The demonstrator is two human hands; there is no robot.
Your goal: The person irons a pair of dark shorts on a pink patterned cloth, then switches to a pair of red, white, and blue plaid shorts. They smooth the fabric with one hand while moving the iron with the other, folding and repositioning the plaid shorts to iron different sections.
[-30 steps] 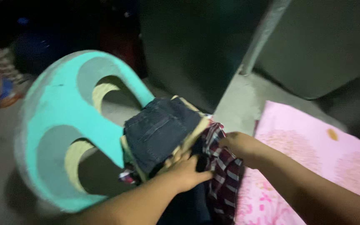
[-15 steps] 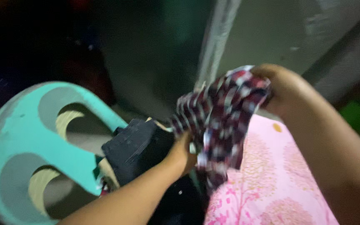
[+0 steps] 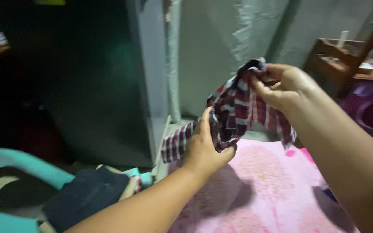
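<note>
- My left hand [image 3: 204, 149] is closed on the lower part of a red, white and dark checked cloth [image 3: 234, 112], with my thumb hooked under a fold.
- My right hand [image 3: 283, 86] pinches the cloth's top edge, fingers curled tight, higher and farther right than my left.
- The cloth hangs in the air between my 2 hands, bunched, above a pink patterned sheet [image 3: 264, 185].
- One corner trails down to the left of my left hand.
- Near left, dark folded clothes [image 3: 85, 194] lie on a turquoise chair [image 3: 22, 162].
- A grey cabinet [image 3: 121, 77] stands far left.
</note>
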